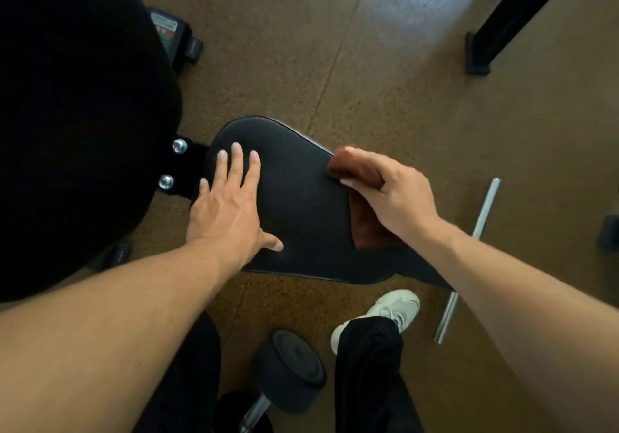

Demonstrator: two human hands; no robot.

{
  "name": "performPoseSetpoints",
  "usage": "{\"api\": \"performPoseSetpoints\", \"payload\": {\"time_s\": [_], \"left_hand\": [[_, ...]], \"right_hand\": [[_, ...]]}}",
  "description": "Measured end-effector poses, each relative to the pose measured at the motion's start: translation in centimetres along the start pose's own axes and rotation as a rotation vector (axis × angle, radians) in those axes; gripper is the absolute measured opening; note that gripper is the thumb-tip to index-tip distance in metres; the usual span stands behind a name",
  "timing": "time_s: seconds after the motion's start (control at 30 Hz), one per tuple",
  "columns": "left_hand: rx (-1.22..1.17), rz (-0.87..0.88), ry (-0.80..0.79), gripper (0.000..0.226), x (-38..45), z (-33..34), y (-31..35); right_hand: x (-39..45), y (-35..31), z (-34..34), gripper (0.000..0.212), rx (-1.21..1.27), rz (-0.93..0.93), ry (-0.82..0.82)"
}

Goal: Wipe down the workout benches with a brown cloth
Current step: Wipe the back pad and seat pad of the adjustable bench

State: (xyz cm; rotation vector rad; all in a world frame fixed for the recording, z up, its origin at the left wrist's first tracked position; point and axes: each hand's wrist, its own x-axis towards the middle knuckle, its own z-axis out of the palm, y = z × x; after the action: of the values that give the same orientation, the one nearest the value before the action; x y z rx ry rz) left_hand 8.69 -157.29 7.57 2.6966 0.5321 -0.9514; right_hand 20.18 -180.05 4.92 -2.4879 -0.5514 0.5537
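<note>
A black padded bench seat (301,198) lies in the middle of the view, its narrow end joined by a bolted bracket to a large black back pad (77,124) on the left. My left hand (231,205) rests flat on the seat's left side with fingers spread. My right hand (388,191) grips a brown cloth (365,225) at the seat's right edge; part of the cloth hangs down under the palm onto the pad.
A black dumbbell (288,372) lies on the brown speckled floor (385,81) below the seat, next to my white shoe (385,312). A metal bar (482,211) lies on the right. A black frame leg (495,31) stands at the top right, a bench foot (177,41) at upper left.
</note>
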Motion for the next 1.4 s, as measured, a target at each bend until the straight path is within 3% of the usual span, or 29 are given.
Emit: {"api": "performPoseSetpoints", "payload": {"time_s": [0.07,0.13,0.23,0.33,0.4,0.47,0.6,0.67,0.77,0.93,1.13,1.23,1.4], "left_hand": [[-0.018,0.027,0.005,0.15,-0.2,0.0,-0.4],[-0.026,0.06,0.025,0.147,-0.6,0.1,-1.1],[-0.031,0.166,0.054,0.139,-0.9,1.0,-3.0],[-0.059,0.286,0.009,0.129,-1.9,2.5,-5.9],[-0.055,0.269,-0.006,0.128,-3.6,3.6,-8.1],[-0.087,0.139,-0.013,0.129,-5.9,4.9,-10.3],[-0.234,-0.152,-0.107,0.119,-9.4,6.5,-13.3],[-0.267,-0.202,-0.126,0.117,-10.1,6.9,-14.1],[-0.296,-0.235,-0.154,0.112,-10.5,6.7,-14.5],[-0.318,-0.215,-0.153,0.1,-10.1,5.1,-13.3],[-0.253,-0.143,-0.098,0.087,-9.5,3.8,-9.6],[-0.243,-0.168,-0.12,0.071,-9.2,3.7,-6.8],[-0.217,-0.136,-0.358,0.046,-9.2,4.2,-2.4]], "right_hand": [[-2.9,1.1,0.6,0.046,-0.024,-0.033,0.104],[-5.5,1.4,1.4,0.055,-0.148,-0.191,0.137],[-9.5,0.7,3.7,0.078,-0.293,-0.539,-0.097],[-11.7,-2.4,7.3,0.071,-0.332,-0.695,-0.264],[-11.3,-5.0,9.7,0.079,-0.404,-0.668,-0.279],[-9.6,-7.7,11.6,0.087,-0.473,-0.608,-0.244],[-3.8,-13.8,14.2,0.072,-0.462,-0.43,-0.158],[-1.4,-16.6,15.5,0.066,-0.487,-0.37,-0.168],[-0.6,-18.4,17.1,0.054,-0.57,-0.446,-0.24],[-2.5,-16.1,15.6,0.044,-0.641,-0.737,-0.363],[-6.9,-9.1,11.9,0.067,-0.74,-0.978,-0.5],[-8.3,-4.9,8.5,0.077,-0.753,-0.985,-0.533],[-11.2,1.7,2.3,0.08,-0.701,-0.811,-0.492]]}}
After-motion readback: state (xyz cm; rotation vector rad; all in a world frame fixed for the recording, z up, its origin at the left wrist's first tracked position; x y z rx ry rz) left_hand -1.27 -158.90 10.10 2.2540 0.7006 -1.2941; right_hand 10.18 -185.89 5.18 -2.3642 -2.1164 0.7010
